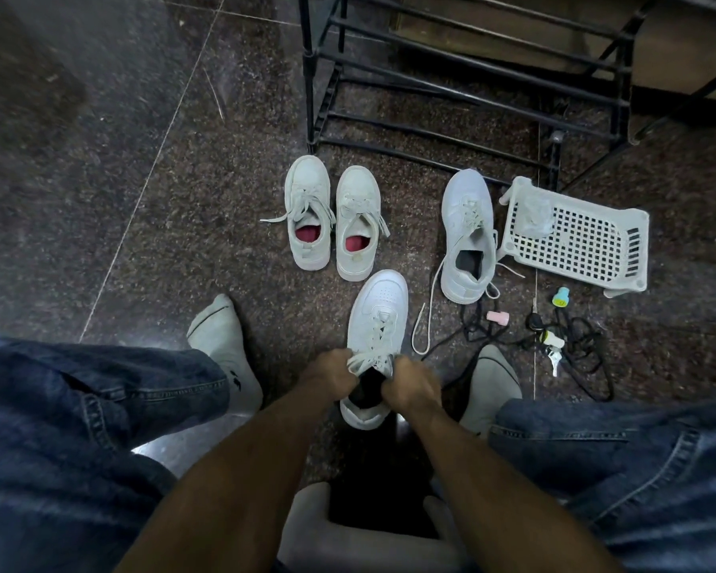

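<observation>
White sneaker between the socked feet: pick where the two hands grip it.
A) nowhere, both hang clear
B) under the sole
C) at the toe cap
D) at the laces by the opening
D: the left hand and the right hand both curl their fingers on the laces at the top of the white sneaker, just by its dark opening; the toe cap lies bare.

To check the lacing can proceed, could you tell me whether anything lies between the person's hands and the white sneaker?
Nothing visible does: the left hand and the right hand both grip the pale flat laces of the white low-top sneaker, which stands on the dark speckled stone floor.
</observation>
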